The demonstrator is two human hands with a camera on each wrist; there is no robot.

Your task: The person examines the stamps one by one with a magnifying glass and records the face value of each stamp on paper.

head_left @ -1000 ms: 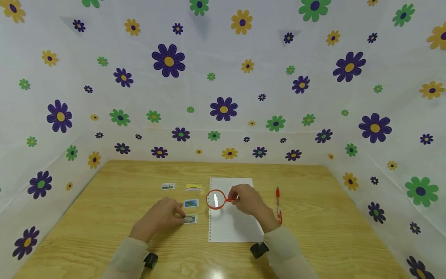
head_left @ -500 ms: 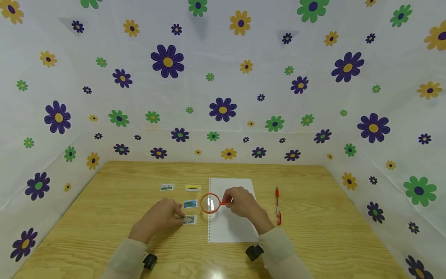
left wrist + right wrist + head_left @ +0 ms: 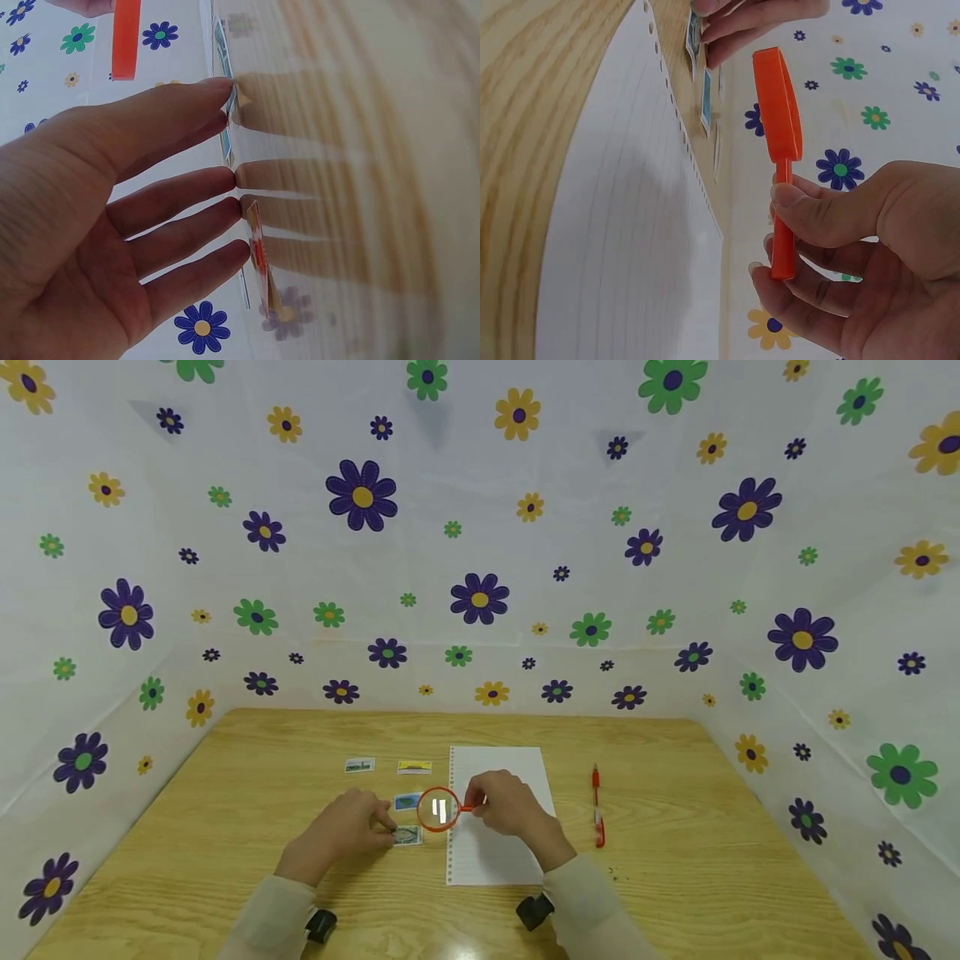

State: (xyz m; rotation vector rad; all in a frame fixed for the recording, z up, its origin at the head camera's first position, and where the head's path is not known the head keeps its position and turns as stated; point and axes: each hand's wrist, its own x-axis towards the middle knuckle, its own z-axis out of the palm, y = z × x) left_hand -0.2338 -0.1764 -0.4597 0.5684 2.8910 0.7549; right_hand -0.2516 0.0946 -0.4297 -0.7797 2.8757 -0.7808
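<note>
My right hand (image 3: 510,806) pinches the handle of a red magnifying glass (image 3: 778,112) between thumb and fingers. The round lens is raised over the table, left of the paper, overlapping the edge of a blue stamp (image 3: 406,802) in the head view. My left hand (image 3: 345,827) rests palm down with extended fingertips on the tabletop. Its thumb and forefinger touch the left end of a green-grey stamp (image 3: 408,836), nearest of the stamps to me. Farther back lie a yellow stamp (image 3: 414,767) and another greyish-green stamp (image 3: 360,765).
A lined, hole-punched sheet of paper (image 3: 495,864) lies under my right hand. To its right is a red pen (image 3: 597,806), with small dark specks nearby. Flower-patterned white cloth (image 3: 480,527) encloses the wooden table (image 3: 262,760) on the back and both sides.
My right hand has carried the magnifying glass left and slightly toward me, from over the paper to beside the stamps. The left hand stays at the green-grey stamp.
</note>
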